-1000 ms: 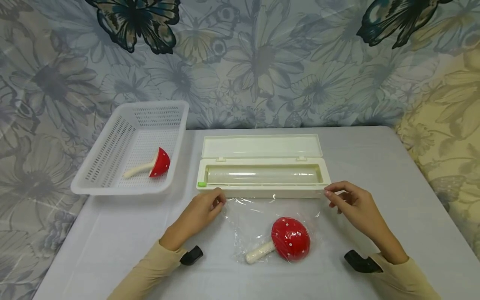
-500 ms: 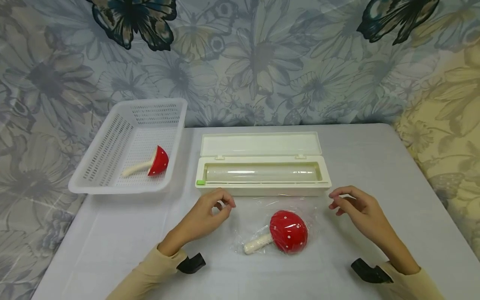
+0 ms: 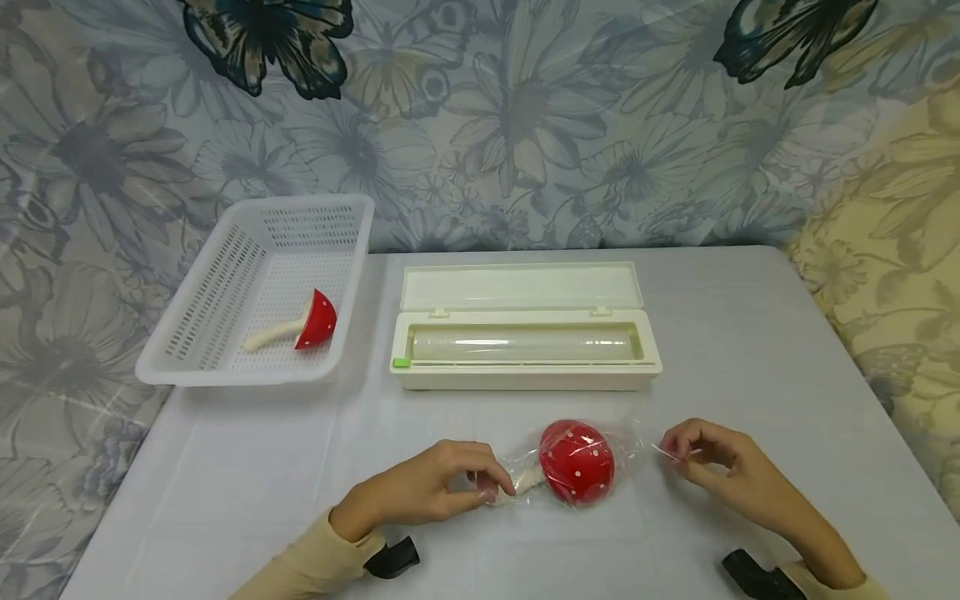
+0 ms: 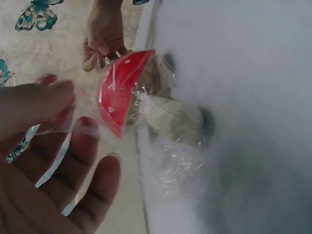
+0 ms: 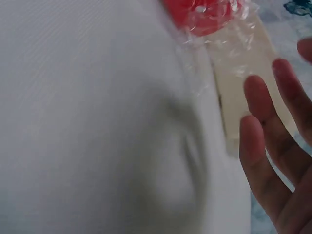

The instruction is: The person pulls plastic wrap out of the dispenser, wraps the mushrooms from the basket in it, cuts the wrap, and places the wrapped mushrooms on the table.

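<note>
A toy mushroom [image 3: 576, 462], with a red white-dotted cap and a pale stem, lies on the white table in front of the box, covered by clear cling film [image 4: 180, 165]. My left hand [image 3: 435, 483] is at the stem end. In the left wrist view its thumb and forefinger pinch the film, which stretches toward the cap. My right hand [image 3: 738, 475] is just right of the cap, with thumb and forefinger together at a thin bright streak of film. In the right wrist view its other fingers [image 5: 258, 97] are spread, and its thumb is out of sight.
Behind the mushroom stands a cream cling film dispenser [image 3: 525, 380], lid raised, a film roll [image 3: 525, 342] inside and a green slider at its left end. A white perforated basket [image 3: 247, 377] at the left holds another red mushroom [image 3: 317, 322]. Flowered fabric hangs behind.
Both hands have come toward me from the dispenser's front edge. The left has moved right to the stem; the right has come down beside the cap. Both have taken hold of the film.
</note>
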Available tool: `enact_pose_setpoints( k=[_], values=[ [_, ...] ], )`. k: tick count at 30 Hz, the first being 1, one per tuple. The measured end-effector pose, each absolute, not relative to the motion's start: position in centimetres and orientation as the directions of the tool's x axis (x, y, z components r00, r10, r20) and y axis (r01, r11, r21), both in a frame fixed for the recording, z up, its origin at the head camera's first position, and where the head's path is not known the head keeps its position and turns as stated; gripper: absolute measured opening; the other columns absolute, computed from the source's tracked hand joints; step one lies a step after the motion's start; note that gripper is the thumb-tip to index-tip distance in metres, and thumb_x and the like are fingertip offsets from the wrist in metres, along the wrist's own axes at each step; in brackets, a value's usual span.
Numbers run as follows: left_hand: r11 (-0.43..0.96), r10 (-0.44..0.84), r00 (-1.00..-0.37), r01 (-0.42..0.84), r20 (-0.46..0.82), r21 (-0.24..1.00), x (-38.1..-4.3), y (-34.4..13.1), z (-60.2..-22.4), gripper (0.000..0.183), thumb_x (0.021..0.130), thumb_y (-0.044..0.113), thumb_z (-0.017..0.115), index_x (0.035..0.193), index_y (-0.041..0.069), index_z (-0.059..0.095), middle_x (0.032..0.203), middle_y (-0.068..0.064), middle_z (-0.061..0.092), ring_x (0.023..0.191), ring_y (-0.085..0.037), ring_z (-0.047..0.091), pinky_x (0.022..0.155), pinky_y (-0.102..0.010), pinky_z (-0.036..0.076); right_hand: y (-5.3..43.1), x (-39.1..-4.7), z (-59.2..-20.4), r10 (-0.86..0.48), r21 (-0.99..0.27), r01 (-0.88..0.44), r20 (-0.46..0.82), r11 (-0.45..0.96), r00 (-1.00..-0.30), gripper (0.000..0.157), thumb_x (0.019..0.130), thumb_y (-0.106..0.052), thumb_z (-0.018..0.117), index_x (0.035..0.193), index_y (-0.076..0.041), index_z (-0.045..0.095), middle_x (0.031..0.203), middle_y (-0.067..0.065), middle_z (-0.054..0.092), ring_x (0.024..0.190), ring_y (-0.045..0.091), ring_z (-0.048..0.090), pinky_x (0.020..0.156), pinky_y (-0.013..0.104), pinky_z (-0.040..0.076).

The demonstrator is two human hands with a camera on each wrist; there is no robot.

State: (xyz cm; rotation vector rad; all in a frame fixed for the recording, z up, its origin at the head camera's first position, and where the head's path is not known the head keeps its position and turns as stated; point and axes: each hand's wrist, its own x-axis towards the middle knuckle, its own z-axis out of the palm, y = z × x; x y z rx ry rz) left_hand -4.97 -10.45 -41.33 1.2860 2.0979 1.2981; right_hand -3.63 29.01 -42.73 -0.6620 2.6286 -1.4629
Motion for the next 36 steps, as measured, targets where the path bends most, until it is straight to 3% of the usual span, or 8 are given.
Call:
enact_pose_setpoints(
  k=[5,14,19,23,26,29,32,36],
  values=[
    [0.302,0.889,-0.457,0.558,-0.018,0.773,-4.6,-10.1,-41.6,0.024,0.097,0.007,0.061,0.117,0.015,0.071,0.100,0.003,0.065,0.092,0.002,0.048,0.085,-0.013,0.047,29.0,-3.3,-43.4,-0.404,-0.811,-0.284,0.065,0.511,-0.912,0.027,0.087,-0.002,0.073,0.079,-0.016,0.052,0.095,-0.002,0.070,0.089,0.003,0.063,0.071,0.022,0.054],
    [0.388,0.895,-0.444,0.732,-0.041,0.560,-4.2,-9.6,-42.4,0.016,0.091,0.010,0.068,0.092,0.023,0.077,0.087,0.013,0.062,0.082,0.003,0.047,0.075,-0.007,0.036,30.6,-3.7,-44.4,-0.460,-0.820,-0.283,0.027,0.498,-0.888,0.019,0.091,-0.001,0.066,0.086,-0.018,0.064,0.107,-0.003,0.074,0.102,-0.005,0.064,0.078,0.017,0.053],
    [0.442,0.868,-0.496,0.759,-0.015,0.478,-4.1,-9.2,-42.4,0.011,0.093,0.035,0.068,0.093,0.026,0.075,0.079,0.018,0.063,0.074,0.006,0.045,0.069,-0.008,0.033,29.7,-3.9,-44.4,-0.471,-0.768,-0.333,0.047,0.547,-0.881,0.024,0.096,-0.003,0.060,0.094,-0.023,0.075,0.102,-0.007,0.075,0.098,-0.006,0.062,0.078,0.014,0.051],
    [0.470,0.829,-0.556,0.750,0.059,0.464,-4.3,-8.6,-42.5,0.014,0.099,0.031,0.061,0.097,0.022,0.072,0.078,0.016,0.064,0.069,0.004,0.046,0.069,-0.009,0.037,27.8,-4.0,-44.6,-0.398,-0.668,-0.369,0.117,0.646,-0.910,0.015,0.083,-0.013,0.079,0.083,-0.025,0.070,0.086,-0.014,0.069,0.082,-0.006,0.057,0.068,0.017,0.050],
    [0.541,0.770,-0.631,0.723,0.094,0.430,-4.4,-8.2,-42.8,0.015,0.096,0.028,0.065,0.107,0.017,0.068,0.091,0.009,0.065,0.078,-0.002,0.053,0.073,-0.014,0.044,26.6,-4.3,-44.5,-0.374,-0.618,-0.376,0.140,0.691,-0.917,0.035,0.067,-0.019,0.091,0.090,-0.019,0.065,0.087,-0.010,0.059,0.079,-0.002,0.049,0.064,0.019,0.047],
    [0.629,0.715,-0.697,0.676,0.057,0.385,-4.4,-7.7,-43.2,0.038,0.091,0.035,0.072,0.121,0.016,0.062,0.103,0.004,0.062,0.090,-0.009,0.055,0.076,-0.018,0.046,25.9,-4.5,-43.7,-0.386,-0.623,-0.368,0.113,0.690,-0.915,0.056,0.061,-0.022,0.095,0.105,-0.013,0.062,0.092,-0.004,0.052,0.082,0.004,0.044,0.065,0.021,0.045],
    [0.676,0.699,-0.715,0.659,-0.005,0.330,-4.4,-7.0,-43.3,0.055,0.087,0.045,0.074,0.130,0.016,0.057,0.110,0.003,0.061,0.095,-0.010,0.054,0.077,-0.018,0.045,25.3,-4.4,-42.4,-0.397,-0.651,-0.328,0.045,0.684,-0.917,0.065,0.063,-0.028,0.094,0.117,-0.014,0.060,0.099,-0.002,0.053,0.087,0.008,0.044,0.068,0.021,0.046],
    [0.697,0.705,-0.706,0.673,-0.065,0.249,-4.3,-6.0,-43.4,0.059,0.085,0.048,0.075,0.132,0.018,0.056,0.111,0.004,0.062,0.095,-0.009,0.054,0.075,-0.018,0.042,23.8,-4.3,-41.4,-0.372,-0.680,-0.267,-0.009,0.683,-0.928,0.057,0.079,-0.034,0.083,0.125,-0.012,0.058,0.111,0.002,0.059,0.095,0.012,0.050,0.072,0.023,0.049]
  ],
)
